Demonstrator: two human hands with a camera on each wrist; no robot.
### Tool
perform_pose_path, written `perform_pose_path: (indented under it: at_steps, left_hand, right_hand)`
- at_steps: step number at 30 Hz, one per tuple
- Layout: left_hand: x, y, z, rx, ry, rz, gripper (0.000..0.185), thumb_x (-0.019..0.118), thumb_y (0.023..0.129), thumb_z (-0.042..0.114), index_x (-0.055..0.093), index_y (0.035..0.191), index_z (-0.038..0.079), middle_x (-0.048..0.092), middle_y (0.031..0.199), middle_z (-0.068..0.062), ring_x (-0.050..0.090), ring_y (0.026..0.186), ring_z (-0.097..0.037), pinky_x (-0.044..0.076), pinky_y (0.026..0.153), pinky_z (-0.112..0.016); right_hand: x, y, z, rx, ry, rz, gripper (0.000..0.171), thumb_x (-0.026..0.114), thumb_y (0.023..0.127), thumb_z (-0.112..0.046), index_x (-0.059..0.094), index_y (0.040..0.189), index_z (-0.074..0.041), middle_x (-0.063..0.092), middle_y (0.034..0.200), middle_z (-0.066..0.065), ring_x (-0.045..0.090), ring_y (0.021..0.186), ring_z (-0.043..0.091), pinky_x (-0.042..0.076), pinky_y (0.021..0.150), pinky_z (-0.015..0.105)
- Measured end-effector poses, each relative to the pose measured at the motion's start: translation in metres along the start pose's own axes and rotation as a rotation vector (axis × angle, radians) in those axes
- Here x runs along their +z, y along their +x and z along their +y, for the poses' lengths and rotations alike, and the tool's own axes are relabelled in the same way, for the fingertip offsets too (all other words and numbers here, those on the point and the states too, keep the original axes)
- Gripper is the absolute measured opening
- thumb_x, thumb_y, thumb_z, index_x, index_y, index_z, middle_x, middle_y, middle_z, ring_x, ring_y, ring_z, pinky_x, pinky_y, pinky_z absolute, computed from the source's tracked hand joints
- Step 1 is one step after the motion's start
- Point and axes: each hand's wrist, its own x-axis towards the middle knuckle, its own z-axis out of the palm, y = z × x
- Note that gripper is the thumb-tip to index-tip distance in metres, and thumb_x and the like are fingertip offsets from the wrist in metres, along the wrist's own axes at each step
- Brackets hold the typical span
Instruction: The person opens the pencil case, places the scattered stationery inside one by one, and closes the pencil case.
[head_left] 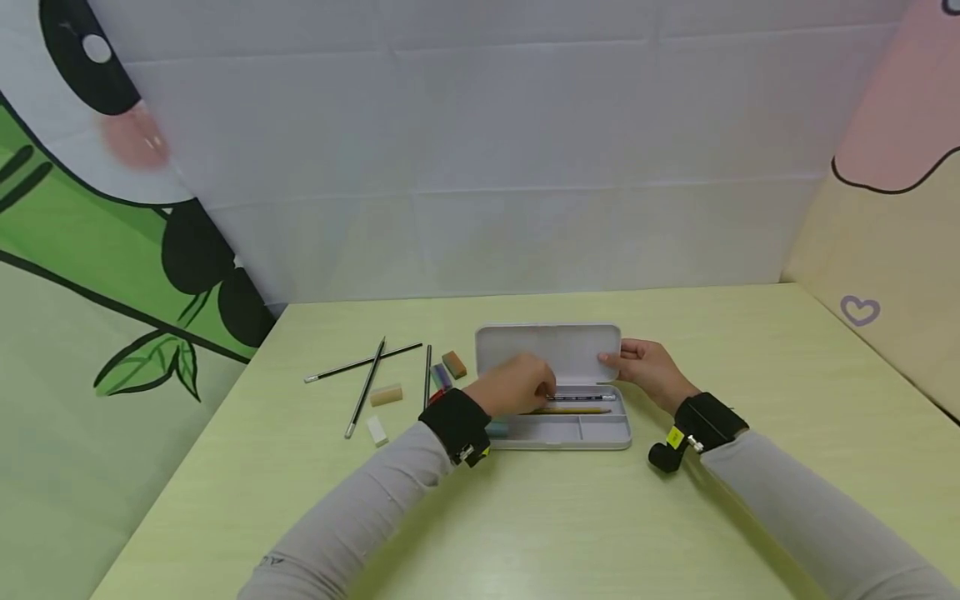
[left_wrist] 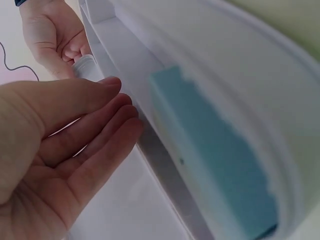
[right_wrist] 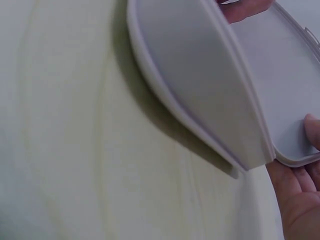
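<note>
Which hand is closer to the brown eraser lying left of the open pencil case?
Left. The left hand reaches into the pencil case just right of the brown eraser; the right hand holds the lid at the case's far side.

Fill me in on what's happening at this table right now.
A person sits at a pale green table with an open white pencil case. The right hand holds the raised lid by its edge. The left hand reaches into the tray, fingers straight, over a yellow pencil and a pen lying inside; a blue eraser is in there too. To the left of the case lie loose pencils and small erasers.
</note>
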Motion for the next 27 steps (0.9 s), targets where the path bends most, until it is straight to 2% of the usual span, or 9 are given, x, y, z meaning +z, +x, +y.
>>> perform_pose_path:
  at_steps: [5, 9, 13, 16, 20, 24, 27]
  left_hand:
    - [0.000, -0.015, -0.004, -0.003, -0.014, 0.008, 0.015, 0.065, 0.088, 0.004, 0.074, 0.099, 0.003, 0.074, 0.098, -0.010, 0.068, 0.090, -0.018, 0.055, 0.080, -0.026]
    - [-0.008, -0.032, -0.007, -0.046, -0.073, 0.007, 0.015, 0.064, 0.090, 0.004, 0.073, 0.100, 0.002, 0.073, 0.099, -0.011, 0.067, 0.091, -0.020, 0.054, 0.081, -0.029]
    - [-0.019, -0.049, -0.014, -0.073, -0.095, 0.039, 0.014, 0.064, 0.088, 0.004, 0.073, 0.099, 0.001, 0.072, 0.097, -0.011, 0.066, 0.088, -0.019, 0.054, 0.078, -0.028]
    - [-0.026, -0.059, -0.026, -0.087, -0.106, 0.092, 0.015, 0.066, 0.086, 0.003, 0.073, 0.099, 0.001, 0.073, 0.095, -0.011, 0.066, 0.085, -0.017, 0.054, 0.075, -0.025]
    - [-0.039, -0.076, -0.045, -0.149, -0.156, 0.151, 0.018, 0.067, 0.086, 0.003, 0.073, 0.103, 0.001, 0.073, 0.095, -0.011, 0.067, 0.084, -0.018, 0.054, 0.076, -0.026]
    - [-0.051, -0.094, -0.066, -0.239, -0.174, 0.188, 0.020, 0.068, 0.086, 0.004, 0.072, 0.105, 0.001, 0.072, 0.095, -0.013, 0.067, 0.085, -0.022, 0.055, 0.077, -0.032]
    - [-0.055, -0.109, -0.081, -0.305, -0.162, 0.199, 0.020, 0.068, 0.086, 0.005, 0.071, 0.105, 0.000, 0.071, 0.096, -0.015, 0.066, 0.086, -0.024, 0.055, 0.077, -0.034]
  right_hand:
    - [0.008, -0.011, 0.000, -0.010, 0.014, 0.010, 0.055, 0.061, 0.094, -0.023, 0.046, 0.137, 0.009, 0.053, 0.137, 0.026, 0.062, 0.091, -0.005, 0.054, 0.085, 0.018]
    - [0.014, -0.020, 0.000, -0.016, 0.011, 0.026, 0.056, 0.061, 0.094, -0.023, 0.046, 0.137, 0.009, 0.055, 0.135, 0.025, 0.061, 0.090, -0.006, 0.053, 0.084, 0.018]
    - [0.018, -0.027, -0.001, -0.007, 0.001, 0.039, 0.056, 0.061, 0.094, -0.024, 0.046, 0.137, 0.009, 0.055, 0.135, 0.025, 0.061, 0.090, -0.006, 0.053, 0.084, 0.017]
    - [0.017, -0.026, 0.001, 0.002, 0.000, 0.042, 0.055, 0.061, 0.094, -0.024, 0.047, 0.137, 0.008, 0.055, 0.135, 0.025, 0.061, 0.090, -0.005, 0.054, 0.083, 0.017]
    - [0.017, -0.024, 0.001, -0.003, 0.014, 0.049, 0.055, 0.062, 0.094, -0.023, 0.047, 0.136, 0.009, 0.060, 0.131, 0.020, 0.062, 0.088, -0.005, 0.054, 0.082, 0.017]
    - [0.017, -0.023, 0.001, -0.009, 0.028, 0.053, 0.056, 0.064, 0.093, -0.024, 0.048, 0.136, 0.009, 0.066, 0.123, 0.011, 0.063, 0.087, -0.006, 0.054, 0.081, 0.017]
    - [0.018, -0.024, 0.000, -0.016, 0.025, 0.042, 0.056, 0.063, 0.093, -0.023, 0.047, 0.136, 0.010, 0.067, 0.122, 0.011, 0.062, 0.087, -0.006, 0.054, 0.081, 0.016]
